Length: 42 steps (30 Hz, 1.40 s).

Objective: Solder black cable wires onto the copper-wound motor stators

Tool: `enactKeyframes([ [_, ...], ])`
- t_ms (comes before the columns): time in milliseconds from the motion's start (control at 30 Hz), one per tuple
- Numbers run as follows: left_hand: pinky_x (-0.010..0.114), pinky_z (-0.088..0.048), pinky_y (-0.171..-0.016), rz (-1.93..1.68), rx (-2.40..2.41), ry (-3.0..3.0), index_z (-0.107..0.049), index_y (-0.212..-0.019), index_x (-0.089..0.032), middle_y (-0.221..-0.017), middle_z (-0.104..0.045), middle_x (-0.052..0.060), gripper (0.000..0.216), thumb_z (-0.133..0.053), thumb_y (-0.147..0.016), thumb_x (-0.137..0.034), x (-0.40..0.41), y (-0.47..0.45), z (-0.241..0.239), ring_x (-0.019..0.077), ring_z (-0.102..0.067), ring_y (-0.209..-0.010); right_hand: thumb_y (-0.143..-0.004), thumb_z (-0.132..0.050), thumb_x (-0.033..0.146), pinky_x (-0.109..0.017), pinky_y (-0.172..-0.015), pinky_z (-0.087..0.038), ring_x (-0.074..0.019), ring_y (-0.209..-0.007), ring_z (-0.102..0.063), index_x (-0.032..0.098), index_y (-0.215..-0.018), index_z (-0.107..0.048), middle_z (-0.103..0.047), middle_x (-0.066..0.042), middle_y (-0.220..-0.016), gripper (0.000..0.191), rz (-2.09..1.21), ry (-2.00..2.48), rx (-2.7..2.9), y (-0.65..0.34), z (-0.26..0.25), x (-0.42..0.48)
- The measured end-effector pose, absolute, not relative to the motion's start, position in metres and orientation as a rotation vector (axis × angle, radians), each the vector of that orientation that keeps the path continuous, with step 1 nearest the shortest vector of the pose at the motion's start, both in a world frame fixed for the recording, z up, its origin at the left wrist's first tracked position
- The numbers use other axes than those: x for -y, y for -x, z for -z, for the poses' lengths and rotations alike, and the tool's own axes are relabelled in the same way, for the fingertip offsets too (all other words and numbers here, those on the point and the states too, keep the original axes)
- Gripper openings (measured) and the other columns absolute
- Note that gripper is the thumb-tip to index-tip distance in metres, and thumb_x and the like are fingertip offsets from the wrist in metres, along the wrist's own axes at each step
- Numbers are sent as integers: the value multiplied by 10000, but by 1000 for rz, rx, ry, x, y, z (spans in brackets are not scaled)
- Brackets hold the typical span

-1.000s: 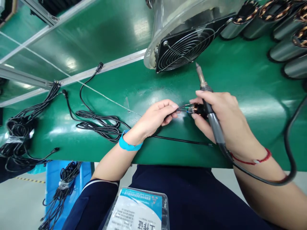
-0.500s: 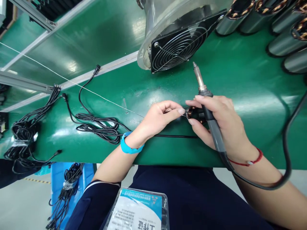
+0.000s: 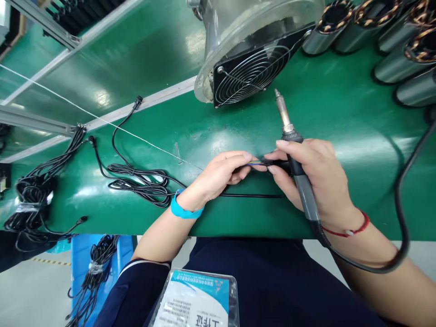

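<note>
My left hand (image 3: 221, 175) pinches the thin coloured wires (image 3: 256, 162) at the end of a black cable (image 3: 248, 195) that runs along the green bench. My right hand (image 3: 315, 175) is closed round a soldering iron (image 3: 296, 156), whose metal tip points up and away toward the fan. The fingertips of that same hand also grip a small dark part (image 3: 279, 164) where the wires end; most of it is hidden by my fingers. The two hands nearly touch at the wires.
A black fan with a wire grille (image 3: 252, 70) in a clear housing stands just beyond the iron's tip. Several wound metal cylinders (image 3: 384, 32) lie at the back right. Coiled black cables (image 3: 139, 179) lie left, with more bundles (image 3: 29, 200) at the far left. A thin wire (image 3: 102, 120) crosses the bench.
The small part has turned so its copper end no longer shows. My left fingers have shifted to pinch the coloured wires close to it. The iron has barely moved.
</note>
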<state>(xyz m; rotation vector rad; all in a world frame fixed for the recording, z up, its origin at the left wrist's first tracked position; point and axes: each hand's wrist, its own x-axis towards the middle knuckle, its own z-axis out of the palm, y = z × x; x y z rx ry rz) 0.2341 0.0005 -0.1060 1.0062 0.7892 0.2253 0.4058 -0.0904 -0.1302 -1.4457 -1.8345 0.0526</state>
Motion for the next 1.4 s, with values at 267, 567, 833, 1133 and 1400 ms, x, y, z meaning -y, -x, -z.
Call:
enactKeyframes([
  [267,198,-349,-573,-200,-744,-1485,-650,-737,-142,-637,-558,-29,246,-535,-909,-275,5,-238,106,65,-436,-577,-892,-609,160,-396,-793,-500,-222,-867,-664,351,-1374,-469,-742,45,-916,537,-146,1498,1579,-391,134,90],
  [567,235,-485,-781,-823,-1243,-1483,-638,-1017,-149,-1015,-677,66,260,-448,-973,-322,-48,-204,114,117,-615,-867,-919,-588,199,-446,-908,-544,-236,-1079,-663,323,-1380,-492,-749,-7,-1024,487,-98,1608,1464,-399,133,95],
  [833,379,-462,-969,-131,-1547,-2118,-666,-1111,-164,-1074,-674,86,262,-569,-875,-225,-64,-150,99,222,-591,-1047,-911,-580,161,-393,-874,-558,-220,-1000,-674,311,-1391,-495,-747,-11,-1008,510,-131,1525,1542,-403,137,92],
  [1133,363,-470,-854,-182,-1623,-2352,-687,-848,-176,-888,-725,87,267,-458,-929,-287,-58,-157,86,241,-651,-891,-956,-517,167,-306,-652,-497,-160,-688,-650,206,-1259,-549,-715,-16,-818,307,115,1527,1977,-422,100,108],
  [1400,283,-461,-679,-297,-542,-2860,-608,-759,-183,-713,-662,34,330,-380,-993,-235,-10,-193,95,167,-607,-682,-1001,-411,353,-338,-602,-516,-206,-702,-677,246,-1101,-564,-719,-55,-894,212,275,2077,1800,-490,57,183],
])
